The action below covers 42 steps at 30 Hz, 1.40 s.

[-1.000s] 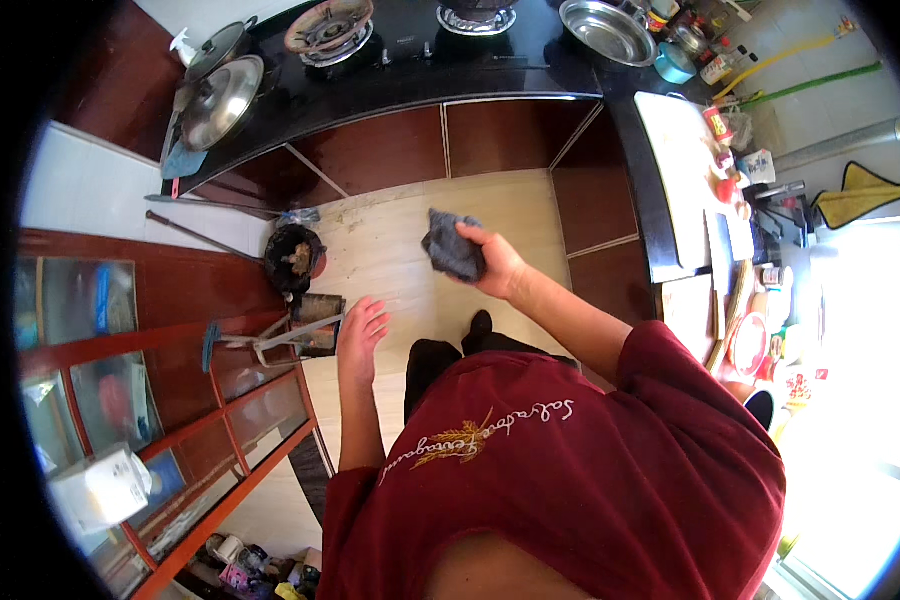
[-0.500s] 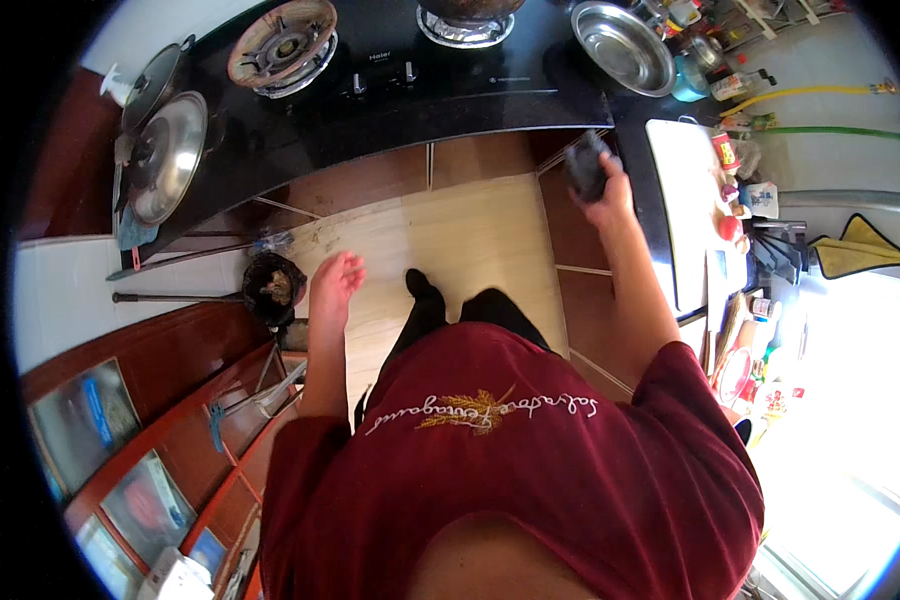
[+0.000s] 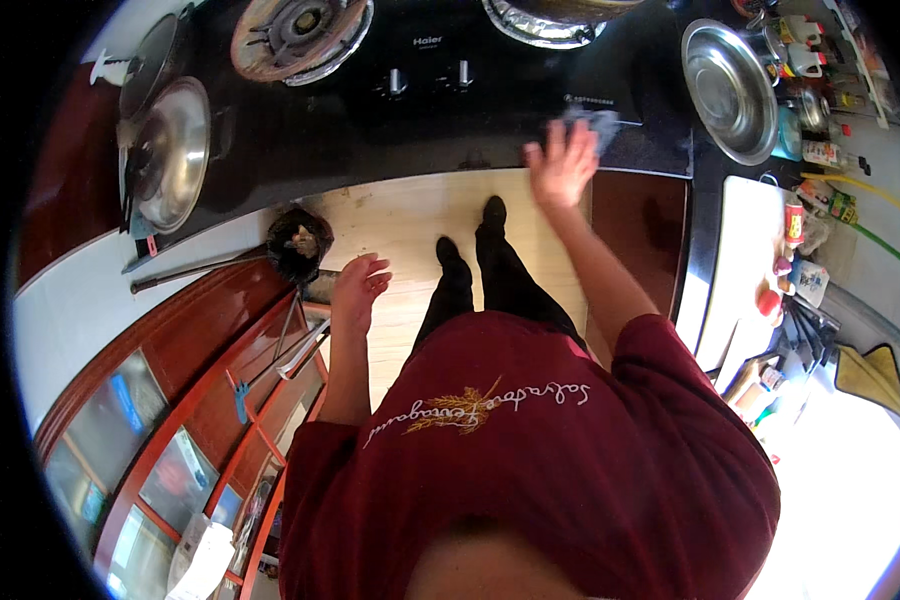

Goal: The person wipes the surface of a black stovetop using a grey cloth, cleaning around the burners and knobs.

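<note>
grey cloth (image 3: 602, 126): crumpled and slightly blurred, at the front edge of the black counter (image 3: 370, 145), left of the inner corner where the counter turns.
right hand (image 3: 562, 168): palm down over the near side of the cloth, fingers spread wide, thumb out to the left; part of the cloth shows past the fingertips.
left hand (image 3: 358, 284): holding nothing, fingers loosely bent and a little apart, out over the pale floor (image 3: 390, 215), well clear of the counter's front edge.
burners: the left burner (image 3: 305, 32), with a brownish ring, sits toward the counter's back edge; the right burner (image 3: 540, 28), its base silvery, is partly cut off by the picture's top.
control knobs (image 3: 395, 82): two, between the burners and the front edge.
steel lid (image 3: 185, 150): domed, at the counter's left end.
steel basin (image 3: 730, 90): round and shallow, near the counter's right-hand back corner.
white cutting board (image 3: 740, 260): lengthwise along the right-hand stretch of counter.
bin (image 3: 300, 245): black-lined, on the floor beyond the left hand.
</note>
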### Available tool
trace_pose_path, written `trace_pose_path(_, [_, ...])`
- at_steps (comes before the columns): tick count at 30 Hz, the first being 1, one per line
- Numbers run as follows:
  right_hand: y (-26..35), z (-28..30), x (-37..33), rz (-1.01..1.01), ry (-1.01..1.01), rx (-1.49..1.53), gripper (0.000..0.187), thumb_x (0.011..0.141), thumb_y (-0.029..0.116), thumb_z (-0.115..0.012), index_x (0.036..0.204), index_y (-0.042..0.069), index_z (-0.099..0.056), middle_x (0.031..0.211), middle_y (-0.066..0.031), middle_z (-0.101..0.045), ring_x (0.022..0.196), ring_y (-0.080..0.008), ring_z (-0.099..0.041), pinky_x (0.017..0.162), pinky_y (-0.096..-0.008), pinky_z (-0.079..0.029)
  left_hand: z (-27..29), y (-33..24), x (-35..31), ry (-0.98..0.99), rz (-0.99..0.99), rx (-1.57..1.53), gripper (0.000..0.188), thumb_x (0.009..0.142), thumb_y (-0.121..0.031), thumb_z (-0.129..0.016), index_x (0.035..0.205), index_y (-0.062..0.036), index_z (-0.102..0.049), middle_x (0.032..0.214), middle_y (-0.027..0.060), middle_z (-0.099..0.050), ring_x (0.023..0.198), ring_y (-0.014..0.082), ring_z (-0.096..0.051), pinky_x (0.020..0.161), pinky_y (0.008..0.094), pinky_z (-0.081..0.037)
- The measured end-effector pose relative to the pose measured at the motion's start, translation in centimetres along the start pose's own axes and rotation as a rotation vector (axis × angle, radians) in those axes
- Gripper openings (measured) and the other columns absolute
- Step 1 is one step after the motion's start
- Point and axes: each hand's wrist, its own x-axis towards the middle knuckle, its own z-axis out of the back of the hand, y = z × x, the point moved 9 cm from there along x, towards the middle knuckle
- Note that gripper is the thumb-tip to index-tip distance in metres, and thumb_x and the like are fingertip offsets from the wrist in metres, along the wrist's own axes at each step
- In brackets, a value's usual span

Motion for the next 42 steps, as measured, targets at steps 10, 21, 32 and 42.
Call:
trace_pose_path(10, [0.7,3.7,7.0,0.496,-0.049,0.394,0.033,0.073,0.004,-0.057,0.105,0.010,-0.060,0.096,-0.0092,-0.060,0.085,-0.0295,-0.056,0.071,-0.0422,-0.044,-6.1,-2.7,4.0,0.079,-0.040,-0.151,0.031,0.091,-0.025,-0.053,0.110,-0.0016,-0.055,0.102,0.0133,-0.062,0.084,0.0209,-0.062,0.073,0.0308,-0.050])
trace_pose_path(21, [2.8,1.2,11.3,0.063,-0.126,0.380,0.049,0.083,0.025,-0.056,0.128,0.010,-0.044,0.138,-0.0139,-0.035,0.128,-0.0349,-0.030,0.104,-0.0505,-0.020,-6.7,-3.9,4.5,-0.004,-0.032,-0.155,0.028,0.091,-0.022,-0.051,0.110,-0.0015,-0.054,0.102,0.0134,-0.062,0.084,0.0215,-0.062,0.075,0.0314,-0.050])
trace_pose_path(32, [-6.6,1.2,15.0,0.177,-0.054,0.095,0.040,0.085,0.026,-0.055,0.123,0.015,-0.050,0.131,-0.0057,-0.046,0.129,-0.0275,-0.034,0.104,-0.0491,-0.024,-10.6,-6.5,5.4,0.039,-0.025,-0.094,0.029,0.090,-0.023,-0.051,0.109,-0.0013,-0.056,0.101,0.0135,-0.062,0.085,0.0213,-0.061,0.076,0.0309,-0.049])
trace_pose_path(42, [6.1,-0.5,10.9,0.578,0.259,0.260,0.044,0.083,0.034,-0.057,0.122,0.014,-0.052,0.131,-0.0087,-0.046,0.129,-0.0240,-0.034,0.106,-0.0417,-0.026,-11.4,-5.4,5.7,0.104,0.003,-0.125,0.026,0.092,-0.022,-0.050,0.108,-0.0021,-0.055,0.098,0.0125,-0.063,0.082,0.0193,-0.062,0.073,0.0291,-0.050])
